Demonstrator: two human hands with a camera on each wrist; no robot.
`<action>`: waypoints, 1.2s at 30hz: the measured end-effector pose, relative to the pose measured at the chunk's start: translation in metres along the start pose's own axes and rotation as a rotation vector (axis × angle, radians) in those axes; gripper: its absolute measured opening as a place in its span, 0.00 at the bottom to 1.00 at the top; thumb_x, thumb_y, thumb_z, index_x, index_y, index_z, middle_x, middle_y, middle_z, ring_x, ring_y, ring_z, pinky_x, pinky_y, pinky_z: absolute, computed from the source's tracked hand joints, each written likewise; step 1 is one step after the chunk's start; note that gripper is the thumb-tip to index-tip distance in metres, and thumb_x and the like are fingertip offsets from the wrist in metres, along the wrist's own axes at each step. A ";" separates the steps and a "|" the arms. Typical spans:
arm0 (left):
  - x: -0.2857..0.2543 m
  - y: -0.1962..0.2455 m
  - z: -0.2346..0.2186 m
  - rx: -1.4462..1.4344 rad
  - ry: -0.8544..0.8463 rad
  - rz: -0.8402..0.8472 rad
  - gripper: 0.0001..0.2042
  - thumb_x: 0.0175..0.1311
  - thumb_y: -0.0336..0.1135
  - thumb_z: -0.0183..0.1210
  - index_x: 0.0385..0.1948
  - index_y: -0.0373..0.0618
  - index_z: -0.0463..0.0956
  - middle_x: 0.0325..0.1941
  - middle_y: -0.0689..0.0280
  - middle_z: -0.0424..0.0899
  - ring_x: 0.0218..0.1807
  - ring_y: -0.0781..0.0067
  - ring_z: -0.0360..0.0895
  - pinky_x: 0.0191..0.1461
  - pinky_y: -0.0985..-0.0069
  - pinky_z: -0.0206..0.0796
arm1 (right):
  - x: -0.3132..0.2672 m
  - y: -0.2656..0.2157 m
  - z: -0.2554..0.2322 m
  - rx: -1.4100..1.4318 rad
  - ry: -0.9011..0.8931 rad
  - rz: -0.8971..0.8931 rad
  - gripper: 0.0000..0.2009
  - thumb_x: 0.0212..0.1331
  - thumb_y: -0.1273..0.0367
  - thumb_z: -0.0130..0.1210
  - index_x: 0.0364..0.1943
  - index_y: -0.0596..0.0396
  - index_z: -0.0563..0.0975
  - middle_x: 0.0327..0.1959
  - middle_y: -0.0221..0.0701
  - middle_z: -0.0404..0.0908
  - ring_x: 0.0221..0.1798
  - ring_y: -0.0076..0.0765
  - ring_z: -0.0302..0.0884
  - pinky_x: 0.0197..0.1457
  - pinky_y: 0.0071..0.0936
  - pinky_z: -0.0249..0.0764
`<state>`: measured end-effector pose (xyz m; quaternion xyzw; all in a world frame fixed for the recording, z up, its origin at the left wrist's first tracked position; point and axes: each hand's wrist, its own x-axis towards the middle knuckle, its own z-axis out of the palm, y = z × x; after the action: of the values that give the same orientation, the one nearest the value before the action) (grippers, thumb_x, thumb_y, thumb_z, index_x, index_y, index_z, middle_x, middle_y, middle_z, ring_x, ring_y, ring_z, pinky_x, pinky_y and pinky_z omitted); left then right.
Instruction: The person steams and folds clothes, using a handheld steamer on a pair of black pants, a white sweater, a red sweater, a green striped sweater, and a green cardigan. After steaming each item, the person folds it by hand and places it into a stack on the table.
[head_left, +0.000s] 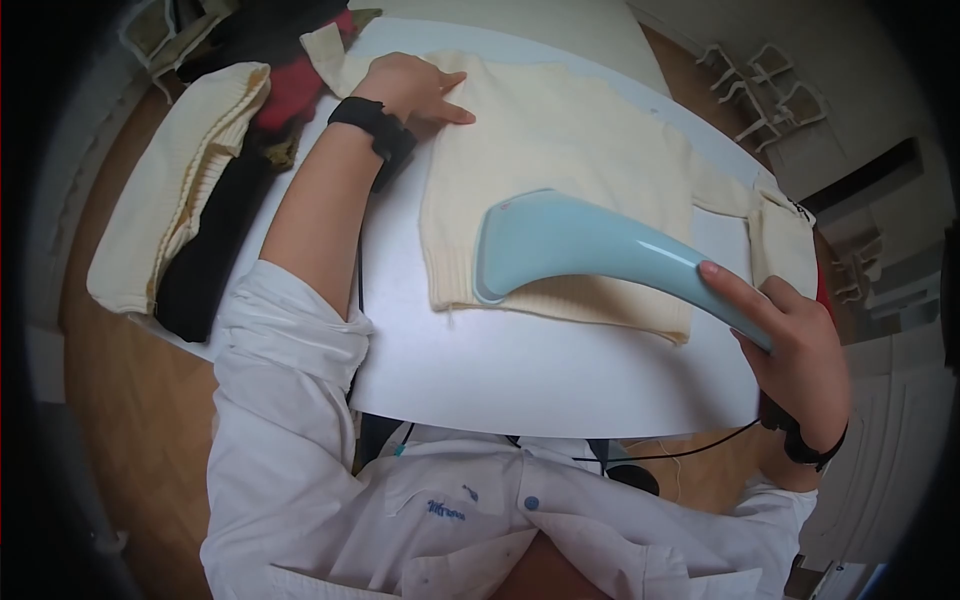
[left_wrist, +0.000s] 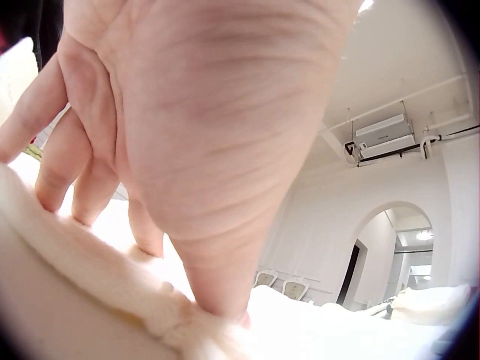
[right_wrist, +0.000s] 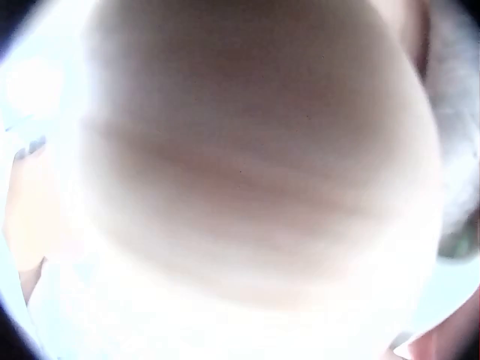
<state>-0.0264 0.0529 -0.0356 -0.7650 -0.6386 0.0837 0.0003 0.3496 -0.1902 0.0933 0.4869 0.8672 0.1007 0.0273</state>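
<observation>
A cream knitted sweater (head_left: pixel 560 130) lies spread out flat, its ribbed hem towards the person and one sleeve reaching out to the right. My left hand (head_left: pixel 405 88) rests on its upper left part with fingers and thumb spread; in the left wrist view the fingertips of that hand (left_wrist: pixel 202 135) press down on the pale knit. A light blue handheld garment steamer (head_left: pixel 590 238) is gripped by its handle in my right hand (head_left: pixel 805 350), index finger laid along the top. The steamer's wide head overlaps the lower left of the sweater. Blurred skin fills the right wrist view.
Beneath the sweater is a white table (head_left: pixel 500 375) with a curved front edge. Folded cream knitwear (head_left: pixel 165 195) and black cloth (head_left: pixel 212 260) lie at its left edge, with red cloth (head_left: pixel 285 95) behind. A black cable (head_left: pixel 705 443) runs below the right wrist. White chairs (head_left: pixel 765 95) stand far right.
</observation>
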 end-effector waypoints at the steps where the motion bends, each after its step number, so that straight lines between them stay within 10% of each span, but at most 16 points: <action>1: -0.001 0.000 0.000 0.003 -0.002 -0.001 0.44 0.59 0.77 0.54 0.77 0.71 0.64 0.62 0.64 0.86 0.63 0.54 0.82 0.64 0.58 0.74 | 0.007 -0.004 0.002 -0.002 0.001 -0.038 0.43 0.46 0.83 0.69 0.69 0.25 0.78 0.25 0.32 0.71 0.23 0.39 0.71 0.31 0.38 0.72; 34: -0.002 -0.005 0.004 -0.157 0.084 0.018 0.44 0.52 0.74 0.66 0.74 0.73 0.69 0.48 0.54 0.89 0.52 0.52 0.85 0.60 0.64 0.72 | 0.032 -0.015 0.026 0.080 0.072 -0.137 0.43 0.47 0.82 0.69 0.70 0.24 0.77 0.26 0.32 0.72 0.24 0.36 0.72 0.30 0.36 0.72; 36: -0.002 -0.003 0.001 -0.048 0.019 0.013 0.45 0.54 0.78 0.58 0.76 0.72 0.67 0.58 0.66 0.88 0.61 0.55 0.83 0.65 0.61 0.73 | 0.043 -0.019 0.031 0.129 0.079 -0.159 0.43 0.48 0.82 0.69 0.70 0.24 0.76 0.26 0.31 0.73 0.25 0.36 0.72 0.30 0.36 0.72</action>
<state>-0.0298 0.0516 -0.0355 -0.7696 -0.6355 0.0611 -0.0124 0.3152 -0.1585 0.0610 0.4130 0.9081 0.0613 -0.0306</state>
